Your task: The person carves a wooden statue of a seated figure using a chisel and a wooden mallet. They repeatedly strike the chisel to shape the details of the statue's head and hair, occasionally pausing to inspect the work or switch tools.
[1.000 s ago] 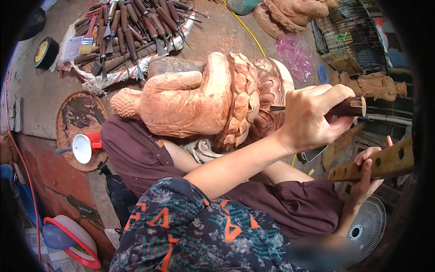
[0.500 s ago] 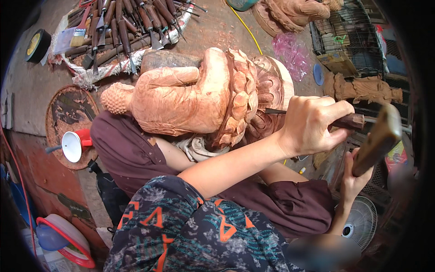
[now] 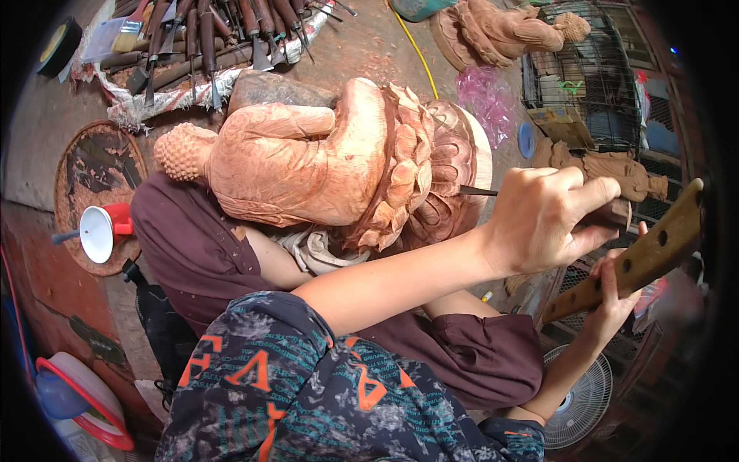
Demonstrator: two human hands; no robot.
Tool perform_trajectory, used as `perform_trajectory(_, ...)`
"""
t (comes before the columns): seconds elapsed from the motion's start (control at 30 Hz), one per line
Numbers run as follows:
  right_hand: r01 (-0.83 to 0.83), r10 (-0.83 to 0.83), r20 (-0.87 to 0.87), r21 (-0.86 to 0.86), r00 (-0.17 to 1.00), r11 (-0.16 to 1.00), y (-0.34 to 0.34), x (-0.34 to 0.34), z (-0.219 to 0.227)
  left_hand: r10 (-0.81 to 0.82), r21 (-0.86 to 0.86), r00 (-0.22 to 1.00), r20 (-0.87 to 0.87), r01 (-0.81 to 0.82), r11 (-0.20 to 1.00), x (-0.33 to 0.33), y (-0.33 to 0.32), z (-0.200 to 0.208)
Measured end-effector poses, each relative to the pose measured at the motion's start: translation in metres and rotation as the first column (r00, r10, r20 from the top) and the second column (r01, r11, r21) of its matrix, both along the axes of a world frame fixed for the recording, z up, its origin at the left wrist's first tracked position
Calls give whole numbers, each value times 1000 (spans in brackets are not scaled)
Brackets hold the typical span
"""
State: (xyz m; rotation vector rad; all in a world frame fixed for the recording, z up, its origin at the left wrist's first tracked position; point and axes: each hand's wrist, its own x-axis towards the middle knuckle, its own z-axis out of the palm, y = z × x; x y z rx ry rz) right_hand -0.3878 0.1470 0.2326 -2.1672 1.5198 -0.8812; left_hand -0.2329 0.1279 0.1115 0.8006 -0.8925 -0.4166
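A carved wooden statue of a seated figure lies on its side across my lap, its knobbed head to the left. Its lotus-petal base points right. My left hand is closed around a chisel, whose thin dark blade reaches the base's petals; whether the tip touches is unclear. The wooden end of the handle sticks out past my fingers. To the right and lower, my right hand grips a long wooden striking bar with several dark holes. The bar is tilted and apart from the chisel's end.
Several carving chisels lie on a cloth at the far left, near a paintbrush. A round tray with wood chips and a red-and-white cup sit left. Right are another carving, a wire cage and a fan.
The bar in my right hand has swung, now showing its long holed side instead of its end. The whole view has shifted slightly; my left hand still holds the chisel at the base.
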Motion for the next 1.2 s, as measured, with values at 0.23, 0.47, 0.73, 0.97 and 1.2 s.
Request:
perform_trajectory(0.23, -52, 52, 22, -28, 998, 998, -10, 8, 12, 73, 75, 987, -144, -62, 995, 4, -10, 3)
perform_trajectory(0.47, 135, -164, -380, -102, 910, 986, -12, -3, 0, 92, 166, 985, -143, -67, 984, 6, -14, 0)
perform_trajectory(0.73, 33, -107, -454, -167, 885, 985, -5, -21, -2, 78, 178, 987, -139, -52, 983, -1, -14, -2)
perform_trajectory(0.97, 1, -124, -565, -214, 816, 977, -3, -12, -9, 82, 209, 993, -84, -63, 976, -4, -13, -6)
perform_trajectory(1.2, 40, -39, 58, -5, 998, 999, -3, -7, -10, 115, 93, 987, -112, -105, 990, -1, -5, -2)
